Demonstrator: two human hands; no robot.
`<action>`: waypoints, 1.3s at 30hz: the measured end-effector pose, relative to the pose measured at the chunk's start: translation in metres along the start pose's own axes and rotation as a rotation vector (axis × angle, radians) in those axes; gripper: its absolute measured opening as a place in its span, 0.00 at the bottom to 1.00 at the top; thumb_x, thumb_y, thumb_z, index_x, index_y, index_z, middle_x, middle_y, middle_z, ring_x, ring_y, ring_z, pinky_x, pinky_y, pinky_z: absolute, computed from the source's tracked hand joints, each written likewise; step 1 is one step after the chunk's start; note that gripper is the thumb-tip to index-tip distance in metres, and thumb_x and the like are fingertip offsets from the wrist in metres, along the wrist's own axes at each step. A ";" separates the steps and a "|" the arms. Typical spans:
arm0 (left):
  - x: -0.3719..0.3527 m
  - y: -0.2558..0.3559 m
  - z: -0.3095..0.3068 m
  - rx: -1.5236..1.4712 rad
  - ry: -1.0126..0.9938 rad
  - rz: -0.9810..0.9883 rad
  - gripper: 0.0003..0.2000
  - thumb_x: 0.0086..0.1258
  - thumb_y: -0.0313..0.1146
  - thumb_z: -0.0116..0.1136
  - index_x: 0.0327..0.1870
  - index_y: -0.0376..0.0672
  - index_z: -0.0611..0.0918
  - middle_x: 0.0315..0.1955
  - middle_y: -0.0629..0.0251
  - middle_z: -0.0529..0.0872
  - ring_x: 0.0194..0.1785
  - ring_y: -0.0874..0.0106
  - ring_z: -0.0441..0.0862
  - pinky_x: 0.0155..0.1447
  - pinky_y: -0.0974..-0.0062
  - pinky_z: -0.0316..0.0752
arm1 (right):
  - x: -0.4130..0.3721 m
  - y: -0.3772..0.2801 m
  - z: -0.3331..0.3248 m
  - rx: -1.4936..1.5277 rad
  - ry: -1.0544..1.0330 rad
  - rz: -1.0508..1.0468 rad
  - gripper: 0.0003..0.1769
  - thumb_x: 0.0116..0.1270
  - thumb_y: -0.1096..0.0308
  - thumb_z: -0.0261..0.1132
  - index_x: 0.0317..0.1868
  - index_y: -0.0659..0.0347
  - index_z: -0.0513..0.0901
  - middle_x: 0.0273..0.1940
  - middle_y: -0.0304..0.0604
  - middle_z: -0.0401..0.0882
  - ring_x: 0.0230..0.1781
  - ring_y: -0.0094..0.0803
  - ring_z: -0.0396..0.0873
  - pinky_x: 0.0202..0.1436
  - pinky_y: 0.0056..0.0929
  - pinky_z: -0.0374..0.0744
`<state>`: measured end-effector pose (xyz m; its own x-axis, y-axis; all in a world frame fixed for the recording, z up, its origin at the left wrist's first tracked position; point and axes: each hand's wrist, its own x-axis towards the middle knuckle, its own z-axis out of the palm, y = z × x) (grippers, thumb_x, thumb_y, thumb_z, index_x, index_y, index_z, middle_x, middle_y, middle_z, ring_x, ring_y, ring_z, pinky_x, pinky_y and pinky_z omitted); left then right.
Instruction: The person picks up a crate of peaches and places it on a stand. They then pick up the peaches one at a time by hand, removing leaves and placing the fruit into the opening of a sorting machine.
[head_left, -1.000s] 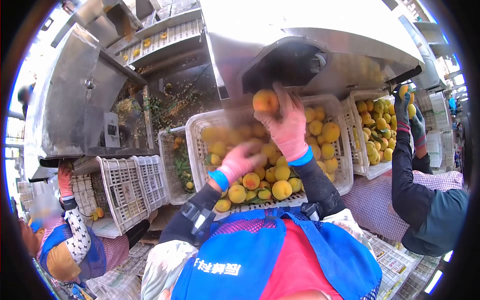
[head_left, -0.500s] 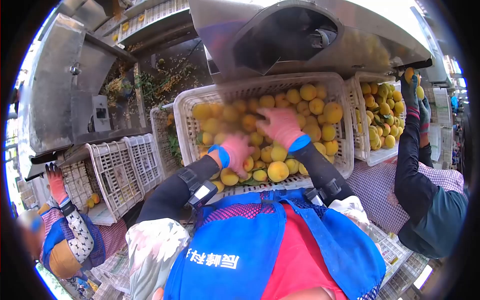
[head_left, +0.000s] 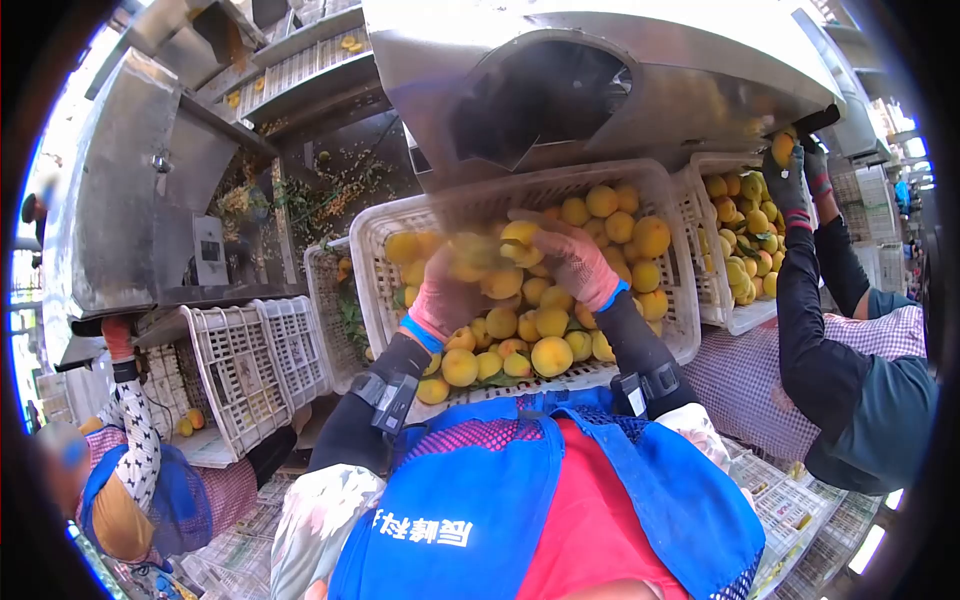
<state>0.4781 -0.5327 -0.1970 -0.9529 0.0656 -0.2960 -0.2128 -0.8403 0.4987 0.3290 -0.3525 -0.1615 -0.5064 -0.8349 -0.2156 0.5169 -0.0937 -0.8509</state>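
Sorting through a well-stocked crate [head_left: 683, 290], with one fruit [head_left: 519, 233] up in the fingers.
Plenty of fruits [head_left: 552, 356] lie heaped from side to side, below the metal opening [head_left: 540, 100]; how many have been handled, I can't tell from here. The right hand [head_left: 577, 262] has its fingers curled about that one, just above the heap. The left hand [head_left: 445, 300] is low beside the blurred part, so whether it grips anything I can't say. They look round and yellow, some blushed orange, with green leaves [head_left: 500, 380] among the near ones.
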 end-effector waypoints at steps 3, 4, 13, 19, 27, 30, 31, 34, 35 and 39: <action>-0.004 -0.004 0.009 -0.064 -0.010 0.134 0.48 0.63 0.74 0.55 0.78 0.47 0.66 0.73 0.53 0.69 0.76 0.51 0.67 0.74 0.40 0.63 | -0.003 -0.018 0.022 -0.146 0.033 0.022 0.38 0.69 0.48 0.72 0.71 0.64 0.75 0.59 0.42 0.83 0.58 0.28 0.80 0.64 0.27 0.76; -0.005 -0.007 0.011 -0.049 -0.009 0.175 0.49 0.62 0.74 0.54 0.78 0.48 0.66 0.74 0.53 0.68 0.76 0.50 0.66 0.75 0.39 0.62 | -0.003 -0.024 0.032 -0.265 0.141 0.001 0.40 0.68 0.47 0.72 0.71 0.65 0.74 0.60 0.44 0.83 0.60 0.31 0.80 0.65 0.28 0.76; 0.005 -0.011 0.028 -0.306 -0.036 0.322 0.43 0.63 0.74 0.56 0.70 0.47 0.73 0.67 0.57 0.77 0.71 0.56 0.72 0.76 0.48 0.64 | 0.005 -0.029 0.074 -1.062 0.442 -0.438 0.50 0.55 0.53 0.79 0.74 0.61 0.68 0.67 0.57 0.75 0.66 0.56 0.74 0.70 0.43 0.72; -0.003 0.013 0.028 -0.020 0.052 0.407 0.45 0.65 0.77 0.50 0.70 0.46 0.75 0.65 0.59 0.79 0.68 0.58 0.75 0.74 0.51 0.68 | 0.037 -0.050 0.058 -1.266 0.541 -0.775 0.45 0.52 0.51 0.79 0.70 0.54 0.75 0.61 0.55 0.80 0.62 0.56 0.75 0.70 0.54 0.67; 0.017 -0.004 -0.032 0.649 0.370 0.637 0.44 0.68 0.77 0.44 0.69 0.45 0.76 0.60 0.61 0.83 0.63 0.61 0.80 0.69 0.53 0.74 | 0.110 -0.093 0.063 -1.523 0.582 -0.455 0.37 0.57 0.59 0.77 0.65 0.67 0.77 0.56 0.58 0.82 0.47 0.61 0.81 0.59 0.49 0.78; 0.015 0.021 -0.027 0.379 0.255 0.452 0.47 0.68 0.78 0.42 0.68 0.41 0.75 0.57 0.57 0.84 0.59 0.60 0.83 0.67 0.58 0.78 | 0.102 -0.093 0.079 -1.269 0.620 -0.611 0.40 0.58 0.58 0.78 0.66 0.70 0.75 0.58 0.57 0.82 0.51 0.51 0.84 0.63 0.42 0.78; 0.013 0.032 -0.020 0.236 0.216 0.361 0.48 0.68 0.79 0.41 0.68 0.39 0.75 0.56 0.56 0.84 0.58 0.60 0.84 0.65 0.60 0.79 | 0.079 -0.090 0.087 -0.902 0.464 -0.558 0.41 0.58 0.57 0.79 0.67 0.70 0.74 0.59 0.56 0.82 0.54 0.47 0.84 0.66 0.40 0.77; 0.000 0.065 0.020 0.178 0.204 0.205 0.51 0.65 0.81 0.41 0.69 0.37 0.74 0.59 0.53 0.83 0.60 0.59 0.83 0.67 0.60 0.78 | 0.020 -0.066 0.101 -0.739 0.037 -0.359 0.55 0.52 0.48 0.82 0.76 0.61 0.66 0.65 0.65 0.76 0.70 0.52 0.73 0.74 0.39 0.70; 0.000 0.068 0.021 0.170 0.151 0.168 0.50 0.66 0.80 0.40 0.70 0.37 0.73 0.60 0.53 0.82 0.61 0.59 0.83 0.67 0.61 0.78 | 0.009 -0.063 0.109 -0.921 0.004 -0.280 0.56 0.50 0.48 0.82 0.76 0.59 0.67 0.63 0.63 0.78 0.68 0.55 0.74 0.74 0.43 0.69; 0.028 0.066 0.010 0.212 0.067 0.176 0.46 0.73 0.75 0.39 0.72 0.37 0.70 0.64 0.53 0.80 0.65 0.59 0.80 0.71 0.60 0.75 | 0.012 -0.044 0.101 -1.184 0.354 -0.583 0.52 0.47 0.55 0.81 0.73 0.59 0.70 0.57 0.59 0.80 0.58 0.57 0.78 0.71 0.51 0.68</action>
<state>0.4355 -0.5807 -0.1642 -0.9642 -0.1137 -0.2395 -0.0919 -0.7040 0.7043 0.3694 -0.4129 -0.0779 -0.6861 -0.6351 0.3548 -0.6347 0.2842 -0.7186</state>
